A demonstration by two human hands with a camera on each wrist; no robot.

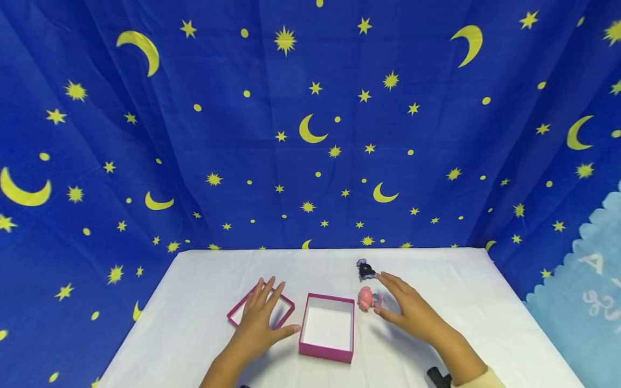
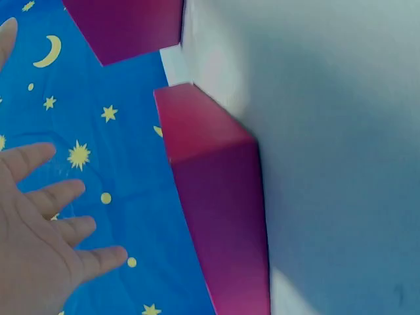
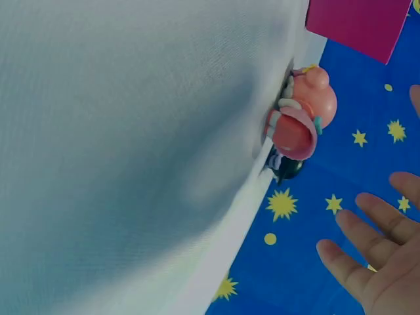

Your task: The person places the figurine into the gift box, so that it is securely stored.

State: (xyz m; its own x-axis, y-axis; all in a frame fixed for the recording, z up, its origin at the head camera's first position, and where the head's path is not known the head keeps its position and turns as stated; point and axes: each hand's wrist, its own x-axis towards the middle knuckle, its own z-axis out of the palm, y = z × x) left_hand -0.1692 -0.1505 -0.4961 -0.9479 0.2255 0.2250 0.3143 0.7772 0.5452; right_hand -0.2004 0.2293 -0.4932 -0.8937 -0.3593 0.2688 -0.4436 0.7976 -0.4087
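My left hand [image 1: 257, 328] hovers with spread fingers over a shallow pink-rimmed box lid [image 1: 287, 318], which lies on the table with its white inside up. Just right of that hand's thumb stands an open pink box [image 1: 326, 353], white inside. Fingers apart, my right hand [image 1: 412, 310] is held beside two small toy figures. The nearer one is a pink figure [image 1: 366, 298], lying on its side between the box and that hand. Behind it, close to the right fingertips, lies a black and purple figure [image 1: 366, 270]. In the right wrist view the pink figure [image 3: 305, 118] partly hides the black one [image 3: 285, 167].
A white cloth [image 1: 204, 275] covers the table. Behind and beside it hangs a blue curtain [image 1: 271, 161] with yellow moons and stars. A light blue cloth [image 1: 592, 302] with white letters hangs at the right. A black strap piece [image 1: 439, 376] shows at the right wrist.
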